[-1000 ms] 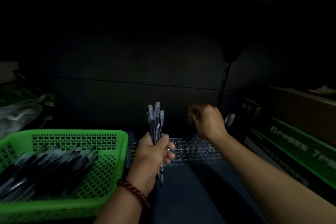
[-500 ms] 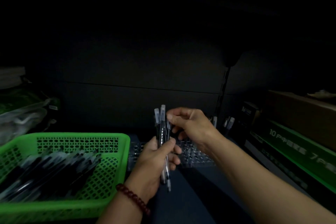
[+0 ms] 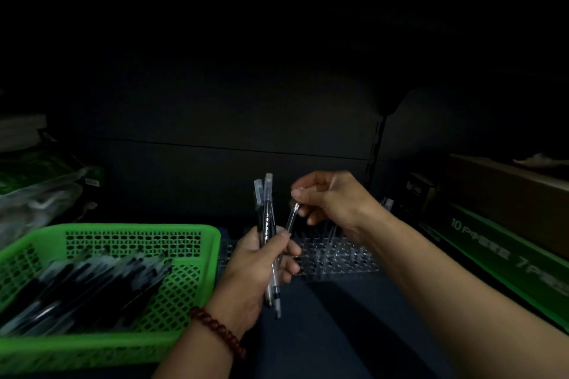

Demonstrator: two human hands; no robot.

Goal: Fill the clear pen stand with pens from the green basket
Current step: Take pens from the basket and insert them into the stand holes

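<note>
My left hand (image 3: pixel 258 268) grips a small bundle of pens (image 3: pixel 266 215) upright, caps pointing up, in front of the clear pen stand (image 3: pixel 335 258). My right hand (image 3: pixel 335 200) pinches the cap end of one pen (image 3: pixel 292 218), drawing it sideways out of the bundle. The stand lies flat on the dark shelf behind both hands, its holes showing; a few pens stand in it at the right, partly hidden by my right wrist. The green basket (image 3: pixel 141 231) sits at the left with several dark pens (image 3: pixel 92 283) heaped inside.
Green and brown cardboard boxes (image 3: pixel 505 243) are stacked along the right side. Plastic-wrapped packets (image 3: pixel 40 194) lie at the far left behind the basket. A dark back panel with a slotted upright (image 3: pixel 377 144) closes off the shelf. Dark shelf surface (image 3: pixel 332 332) lies between my forearms.
My right hand came back from the stand to the bundle and pinched one pen, which now tilts away from the others. The left hand kept its grip.
</note>
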